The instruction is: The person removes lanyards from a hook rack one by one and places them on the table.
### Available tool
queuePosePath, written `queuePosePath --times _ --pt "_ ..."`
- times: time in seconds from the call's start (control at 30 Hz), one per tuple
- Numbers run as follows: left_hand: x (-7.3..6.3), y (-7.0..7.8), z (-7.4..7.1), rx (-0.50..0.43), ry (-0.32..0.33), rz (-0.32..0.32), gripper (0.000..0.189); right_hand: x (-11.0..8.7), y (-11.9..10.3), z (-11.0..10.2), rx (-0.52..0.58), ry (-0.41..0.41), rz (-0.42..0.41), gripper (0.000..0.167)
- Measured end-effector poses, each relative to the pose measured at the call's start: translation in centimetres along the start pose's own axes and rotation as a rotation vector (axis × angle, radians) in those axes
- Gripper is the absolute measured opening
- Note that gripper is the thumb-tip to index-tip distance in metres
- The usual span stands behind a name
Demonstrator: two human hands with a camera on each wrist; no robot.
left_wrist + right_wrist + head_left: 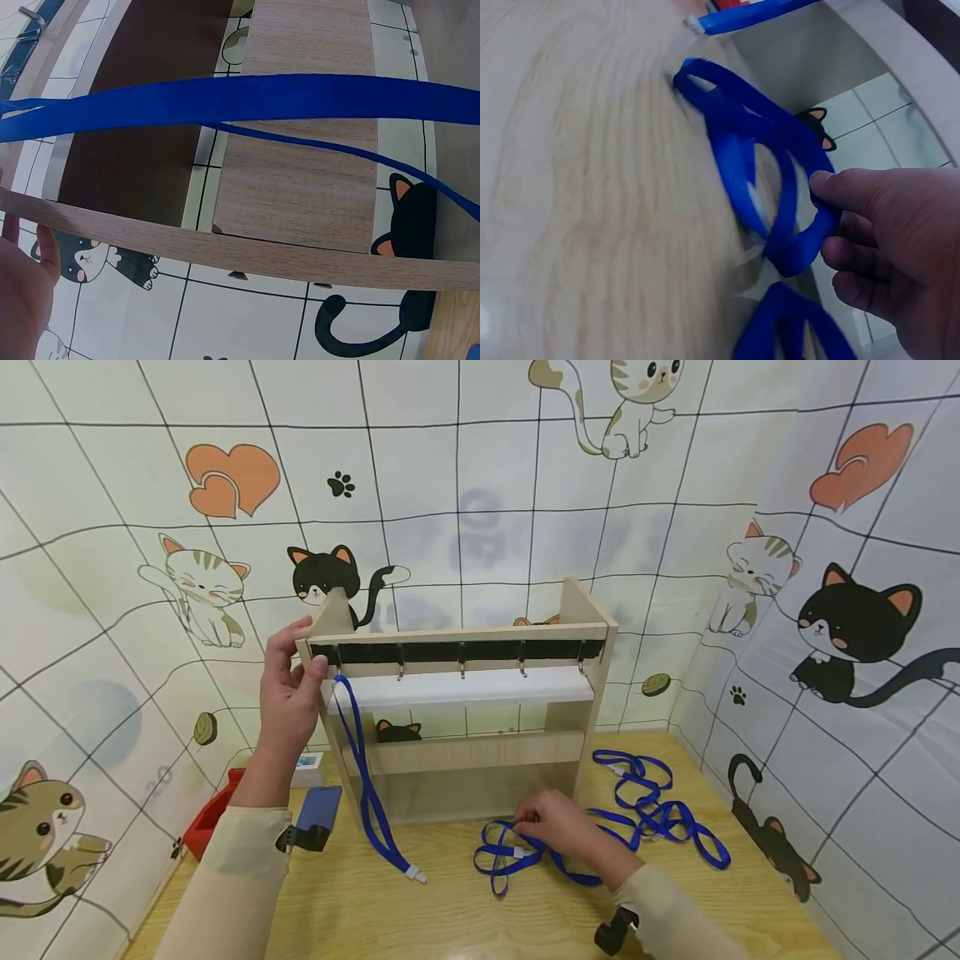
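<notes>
A small wooden rack (472,752) stands on the table, with several metal hooks along a black strip (431,652) below its top edge. My left hand (292,697) grips the rack's upper left side, thumb at the front. From the leftmost hook hangs a blue lanyard (365,777), its white clip end (415,874) low in front of the rack. At the rack's lower right, my right hand (562,828) pinches another blue lanyard (799,251) between thumb and fingers. That lanyard's loops lie bunched near the tabletop.
More blue lanyards (660,814) lie tangled on the table (450,918) to the right. Left of the rack are a red bin (210,818), a small white box (307,771) and a blue-grey flat thing (321,808). Cat-printed sheeting (420,468) surrounds the table's back and sides.
</notes>
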State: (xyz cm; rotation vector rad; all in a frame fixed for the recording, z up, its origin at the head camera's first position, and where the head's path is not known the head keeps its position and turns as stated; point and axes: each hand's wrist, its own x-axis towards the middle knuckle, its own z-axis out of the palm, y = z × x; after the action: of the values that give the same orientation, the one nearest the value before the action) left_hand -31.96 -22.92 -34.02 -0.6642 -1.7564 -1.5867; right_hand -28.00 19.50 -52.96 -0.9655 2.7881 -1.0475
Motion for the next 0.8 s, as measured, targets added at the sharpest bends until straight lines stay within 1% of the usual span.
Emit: queuePosePath --times 0.2,0.37,0.5,0.63,0.7,0.8 --pt "0.0 -0.1 0.1 0.000 0.002 0.000 0.045 0.0 0.6 0.8 -0.045 0.006 0.026 0.005" --pt "0.1 0.0 0.0 -0.005 0.004 0.006 0.045 0.0 0.8 1.1 -0.062 0.002 0.049 0.005" --pt "0.1 0.1 0.1 -0.008 0.003 0.005 0.045 0.0 0.7 1.0 -0.060 0.030 0.038 0.006" --pt "0.1 0.1 0.1 0.006 0.000 -0.005 0.045 0.2 -0.1 0.8 -0.073 0.069 0.042 0.004" --pt "0.1 0.1 0.1 0.011 -0.002 -0.009 0.045 0.3 -0.8 0.6 -0.077 0.082 0.051 0.003" --pt "0.0 0.1 0.1 0.011 -0.001 -0.010 0.044 0.4 -2.2 0.2 -0.059 0.094 0.057 0.007"
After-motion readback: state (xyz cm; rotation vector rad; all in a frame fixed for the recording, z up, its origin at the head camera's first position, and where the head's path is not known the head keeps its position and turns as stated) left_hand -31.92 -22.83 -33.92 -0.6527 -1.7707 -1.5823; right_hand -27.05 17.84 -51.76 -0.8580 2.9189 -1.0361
